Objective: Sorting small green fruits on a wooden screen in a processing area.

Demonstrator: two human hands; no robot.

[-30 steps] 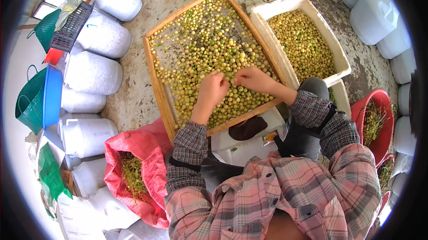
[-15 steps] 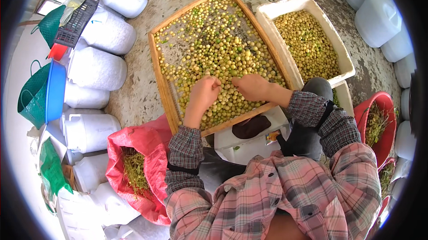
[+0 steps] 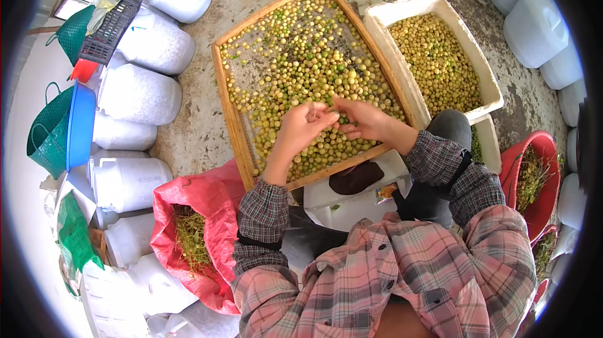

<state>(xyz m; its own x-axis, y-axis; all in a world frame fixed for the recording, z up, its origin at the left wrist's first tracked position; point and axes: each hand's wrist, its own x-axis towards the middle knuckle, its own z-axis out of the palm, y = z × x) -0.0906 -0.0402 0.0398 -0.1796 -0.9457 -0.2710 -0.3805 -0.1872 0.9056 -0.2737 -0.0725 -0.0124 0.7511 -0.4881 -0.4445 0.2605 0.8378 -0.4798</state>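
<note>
Small round yellow-green fruits (image 3: 301, 83) lie loose over a wood-framed mesh tray (image 3: 233, 125). Above its near part my left hand (image 3: 303, 125) and my right hand (image 3: 364, 119) come together, fingertips almost meeting. Both hands have thumb and fingers closed in a pinch. Whatever sits between the fingertips is too small to make out. The tray's near edge rests over a white foam box (image 3: 342, 203) between my knees.
A white foam bin (image 3: 490, 94) full of the same fruits stands right of the tray. At the left is a red woven sack (image 3: 217, 203) of stalks; at the right, a red basket (image 3: 540, 209) with stalks. White plastic barrels (image 3: 139, 96) line the left side, pale jugs (image 3: 534, 27) the right.
My hands have moved from slightly apart, low over the fruits, to fingertips together. The left hand has turned, showing more of its thumb side, and the right hand's fingers have uncurled somewhat.
</note>
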